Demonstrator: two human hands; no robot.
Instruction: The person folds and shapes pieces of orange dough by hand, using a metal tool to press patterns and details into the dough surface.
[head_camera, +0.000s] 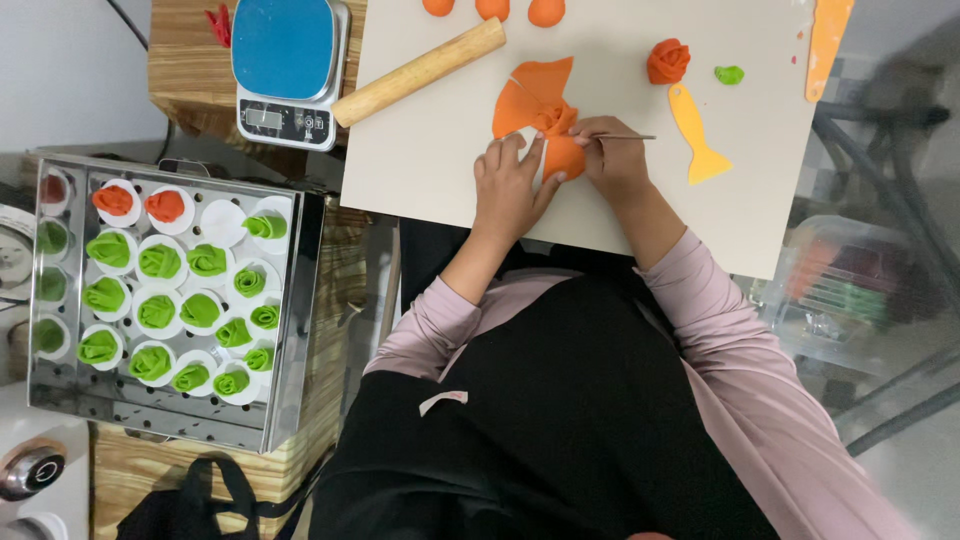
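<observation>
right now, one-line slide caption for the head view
Left hand steadies folded orange dough on a white mat while the right hand works it with a thin stick.
</observation>
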